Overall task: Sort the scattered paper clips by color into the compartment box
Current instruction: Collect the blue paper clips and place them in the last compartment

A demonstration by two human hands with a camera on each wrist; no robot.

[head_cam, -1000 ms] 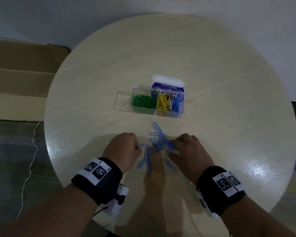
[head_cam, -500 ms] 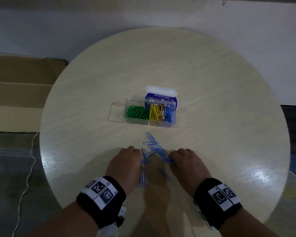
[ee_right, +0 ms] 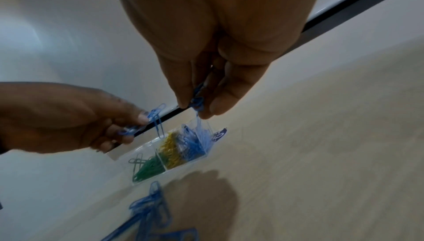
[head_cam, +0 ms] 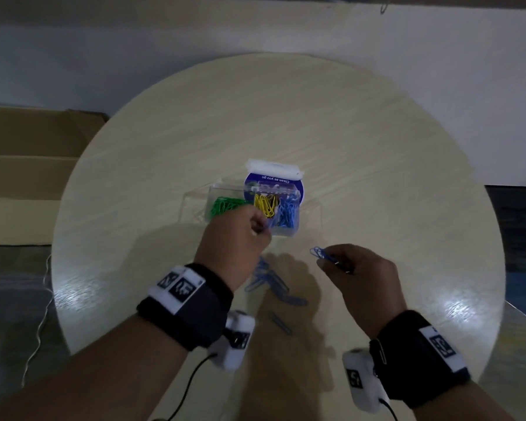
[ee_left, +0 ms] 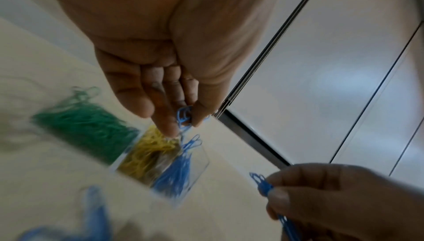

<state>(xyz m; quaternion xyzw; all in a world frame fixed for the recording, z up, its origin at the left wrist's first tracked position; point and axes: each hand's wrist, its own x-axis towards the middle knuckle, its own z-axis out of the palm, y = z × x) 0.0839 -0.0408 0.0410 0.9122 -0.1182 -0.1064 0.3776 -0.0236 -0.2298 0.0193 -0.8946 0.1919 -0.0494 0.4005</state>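
A clear compartment box (head_cam: pixel 222 189) at the table's middle holds green clips (head_cam: pixel 225 205), yellow clips (head_cam: pixel 266 203) and blue clips (head_cam: pixel 286 215) in separate sections. My left hand (head_cam: pixel 263 229) hovers at the box's near edge, over the yellow and blue sections, and pinches a few blue clips (ee_left: pixel 183 116) between thumb and fingers. To the right of the box, above the table, my right hand (head_cam: pixel 325 259) pinches another small bunch of blue clips (ee_right: pixel 197 103). Several loose blue clips (head_cam: pixel 271 281) lie on the table between my wrists.
The round pale wooden table (head_cam: pixel 377 177) is lit dimly. A blue and white label card (head_cam: pixel 274 177) stands behind the box, and a clear lid (head_cam: pixel 192 205) lies at its left. Flattened cardboard (head_cam: pixel 28 165) sits on the floor to the left.
Both hands have risen from the blue pile with clips pinched. The left hand moved forward to the box, and the right hand lifted to the right of the pile.
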